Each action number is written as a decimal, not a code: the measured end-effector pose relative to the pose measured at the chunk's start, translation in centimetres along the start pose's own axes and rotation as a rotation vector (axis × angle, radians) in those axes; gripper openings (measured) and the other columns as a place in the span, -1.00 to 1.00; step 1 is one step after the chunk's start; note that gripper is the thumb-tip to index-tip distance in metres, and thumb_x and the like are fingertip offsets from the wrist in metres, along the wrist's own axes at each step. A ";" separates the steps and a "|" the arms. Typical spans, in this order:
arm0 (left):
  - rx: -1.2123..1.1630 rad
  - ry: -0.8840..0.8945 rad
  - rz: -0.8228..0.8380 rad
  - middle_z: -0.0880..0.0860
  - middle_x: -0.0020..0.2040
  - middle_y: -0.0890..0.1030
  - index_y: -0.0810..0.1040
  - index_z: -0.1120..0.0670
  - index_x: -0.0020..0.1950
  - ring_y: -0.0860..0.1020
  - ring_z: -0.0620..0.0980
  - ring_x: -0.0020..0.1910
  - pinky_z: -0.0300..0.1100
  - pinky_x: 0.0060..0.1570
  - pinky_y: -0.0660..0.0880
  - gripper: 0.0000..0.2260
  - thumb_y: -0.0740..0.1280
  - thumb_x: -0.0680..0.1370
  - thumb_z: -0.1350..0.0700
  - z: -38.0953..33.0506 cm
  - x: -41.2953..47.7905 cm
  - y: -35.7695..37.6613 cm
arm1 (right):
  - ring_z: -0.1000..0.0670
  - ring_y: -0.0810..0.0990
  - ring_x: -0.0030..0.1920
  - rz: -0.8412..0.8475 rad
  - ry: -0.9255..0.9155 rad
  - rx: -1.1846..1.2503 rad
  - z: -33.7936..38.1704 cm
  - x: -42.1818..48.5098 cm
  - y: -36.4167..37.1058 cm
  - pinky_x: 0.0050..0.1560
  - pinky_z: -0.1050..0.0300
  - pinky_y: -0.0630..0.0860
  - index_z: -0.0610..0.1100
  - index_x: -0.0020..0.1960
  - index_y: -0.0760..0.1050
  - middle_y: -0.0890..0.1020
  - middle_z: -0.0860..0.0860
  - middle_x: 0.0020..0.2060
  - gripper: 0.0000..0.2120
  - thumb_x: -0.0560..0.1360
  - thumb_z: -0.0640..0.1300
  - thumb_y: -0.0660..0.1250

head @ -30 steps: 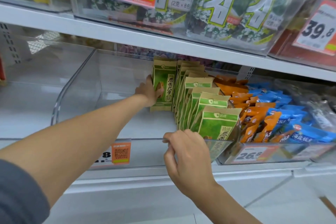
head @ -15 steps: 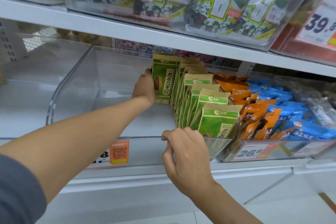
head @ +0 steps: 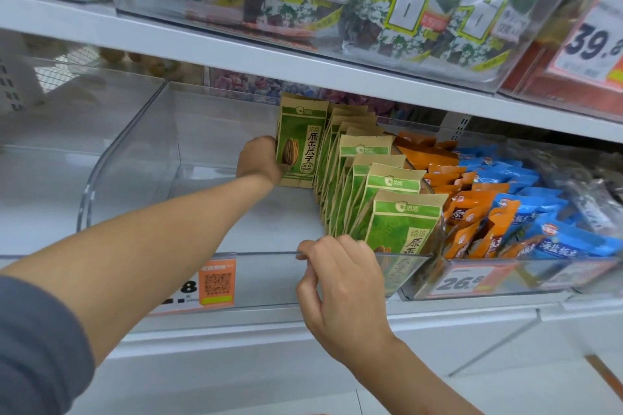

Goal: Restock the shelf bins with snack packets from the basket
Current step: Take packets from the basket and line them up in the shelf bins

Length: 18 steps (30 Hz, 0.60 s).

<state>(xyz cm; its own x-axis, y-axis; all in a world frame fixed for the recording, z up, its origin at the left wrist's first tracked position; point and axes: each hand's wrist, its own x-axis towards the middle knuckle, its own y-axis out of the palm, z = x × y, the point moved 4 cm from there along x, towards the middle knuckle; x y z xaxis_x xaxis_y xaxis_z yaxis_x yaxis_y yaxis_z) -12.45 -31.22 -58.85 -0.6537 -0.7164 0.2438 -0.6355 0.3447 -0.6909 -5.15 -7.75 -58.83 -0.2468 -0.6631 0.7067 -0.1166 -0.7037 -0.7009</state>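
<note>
Standing at the back of the clear bin (head: 135, 131), the green packet (head: 301, 141) looks light, crinkly and rather floppy, so a hold low on its edge seems best; the left hand (head: 261, 158) grips it there, beside the row of packets (head: 371, 178). The right hand (head: 340, 280) curls its fingers over the bin's front rim, thumb beneath. Overhead the shelf (head: 236, 54) leaves little headroom, and orange packets (head: 472, 209) crowd the next bin.
</note>
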 end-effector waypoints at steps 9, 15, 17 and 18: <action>-0.065 -0.195 0.226 0.10 -0.03 0.58 0.57 0.18 -0.03 0.60 0.14 0.01 -0.07 0.05 0.56 -0.69 0.55 0.40 0.03 1.9 -0.9 -1.0 | -0.07 0.42 -0.26 0.046 -0.003 -0.002 0.0 -0.1 0.0 -0.22 0.09 0.24 -0.15 -0.08 0.54 0.50 0.01 -0.28 -0.82 0.39 -0.25 0.20; 0.038 -0.196 0.252 0.09 -0.13 0.57 0.52 0.13 -0.19 0.52 0.08 -0.11 -0.16 -0.14 0.42 -0.78 0.46 0.48 0.01 -0.2 -4.8 -4.5 | -0.12 0.50 0.10 0.080 -0.013 0.092 0.8 -0.9 -1.4 0.16 0.07 0.39 -0.19 0.19 0.46 0.54 -0.10 0.08 -0.64 0.42 -0.30 0.16; 0.041 -0.144 0.242 0.07 -0.16 0.52 0.44 0.09 -0.28 0.47 0.06 -0.13 -0.18 -0.14 0.38 -0.78 0.37 0.53 0.09 -1.0 -7.3 -6.0 | -0.14 0.49 0.13 0.052 -0.045 0.135 2.1 -1.3 -2.4 0.18 0.05 0.42 -0.22 0.17 0.46 0.54 -0.14 0.11 -0.64 0.40 -0.36 0.18; 0.054 -0.117 0.227 0.03 -0.21 0.51 0.43 0.07 -0.31 0.46 0.06 -0.14 -0.19 -0.14 0.37 -0.78 0.34 0.53 0.12 -1.2 -9.0 -6.9 | -0.15 0.51 0.11 0.061 -0.052 0.140 2.8 -1.6 -2.6 0.14 0.04 0.44 -0.23 0.14 0.49 0.55 -0.14 0.08 -0.66 0.39 -0.37 0.20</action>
<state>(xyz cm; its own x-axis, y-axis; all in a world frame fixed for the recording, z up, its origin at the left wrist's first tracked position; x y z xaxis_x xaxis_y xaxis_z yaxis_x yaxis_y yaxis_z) -2.69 -26.42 -55.44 -0.7232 -0.6907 0.0000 -0.4527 0.4740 -0.7552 -1.78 -5.59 -57.83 -0.1985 -0.7157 0.6696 0.0337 -0.6877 -0.7252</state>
